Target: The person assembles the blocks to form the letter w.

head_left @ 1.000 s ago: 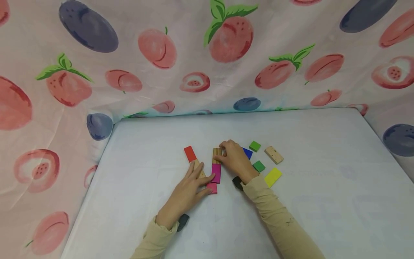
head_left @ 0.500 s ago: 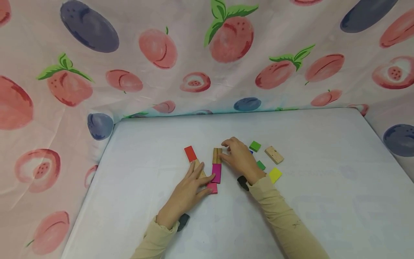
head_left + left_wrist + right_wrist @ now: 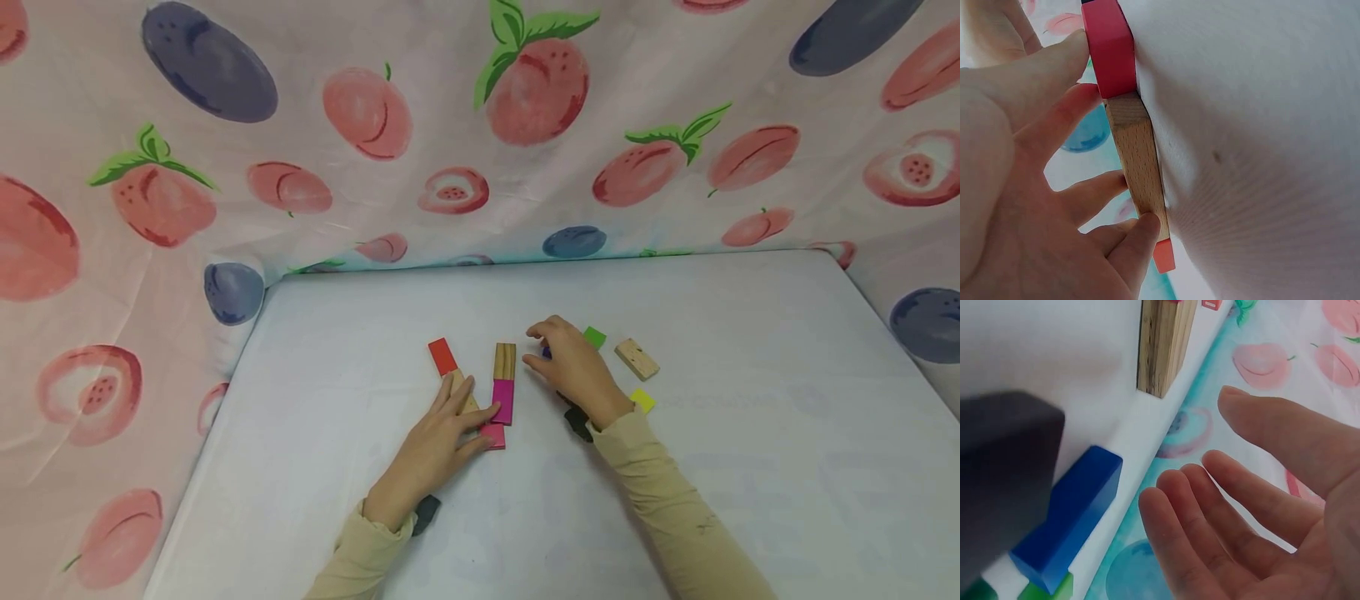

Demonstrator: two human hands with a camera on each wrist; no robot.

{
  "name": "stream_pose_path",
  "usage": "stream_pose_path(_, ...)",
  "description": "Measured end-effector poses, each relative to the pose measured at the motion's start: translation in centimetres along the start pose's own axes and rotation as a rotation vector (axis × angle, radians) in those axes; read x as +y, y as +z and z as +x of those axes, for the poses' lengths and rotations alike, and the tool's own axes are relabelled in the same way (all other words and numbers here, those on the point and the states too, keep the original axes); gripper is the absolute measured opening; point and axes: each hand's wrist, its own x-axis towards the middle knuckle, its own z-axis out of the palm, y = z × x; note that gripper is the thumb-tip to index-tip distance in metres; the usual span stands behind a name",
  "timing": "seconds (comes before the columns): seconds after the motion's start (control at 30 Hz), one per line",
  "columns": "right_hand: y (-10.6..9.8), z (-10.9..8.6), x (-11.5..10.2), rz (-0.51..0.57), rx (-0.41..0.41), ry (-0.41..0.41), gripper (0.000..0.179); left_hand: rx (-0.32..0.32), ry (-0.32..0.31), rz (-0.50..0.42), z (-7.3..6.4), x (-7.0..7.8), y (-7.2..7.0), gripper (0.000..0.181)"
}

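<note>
In the head view my left hand (image 3: 431, 446) rests with spread fingers on a V of wooden blocks. Its thumb lies on the pink block (image 3: 495, 437), the index finger at the magenta block (image 3: 504, 400). Other fingers touch the plain wooden block (image 3: 1138, 162), which adjoins the red block (image 3: 442, 357). The striped brown block (image 3: 505, 361) extends the magenta one away from me. My right hand (image 3: 581, 367) hovers right of it, fingers loosely bent, holding nothing. Below that hand lies a blue block (image 3: 1079, 512), mostly hidden in the head view.
Right of my right hand lie a light green block (image 3: 595, 337), a plain wooden block (image 3: 637, 359) and a yellow block (image 3: 642, 402), partly covered. A dark green block (image 3: 982, 590) shows in the right wrist view. Fruit-patterned cloth (image 3: 450, 108) hangs behind the white table (image 3: 750, 467).
My right hand has left the striped brown block and moved right, over the blue block, covering the dark green one and part of the yellow. My left hand stays in place.
</note>
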Motion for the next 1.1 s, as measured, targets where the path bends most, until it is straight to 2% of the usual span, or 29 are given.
stream_pose_path(0.53,-1.9,-0.3,2.3,-0.027,-0.012,0.036,0.035,-0.025,-0.032,-0.012,0.1,0.2,-0.1,0.048)
stream_pose_path(0.83,-2.5,-0.5,3.5,-0.077,0.007,0.024,0.034,-0.017,-0.029,-0.008,0.1,0.1,0.1,0.047)
stream_pose_path(1.1,-2.7,-0.4,4.7,-0.096,-0.010,0.046,0.034,-0.023,-0.034,-0.016,0.1,0.1,0.1,0.046)
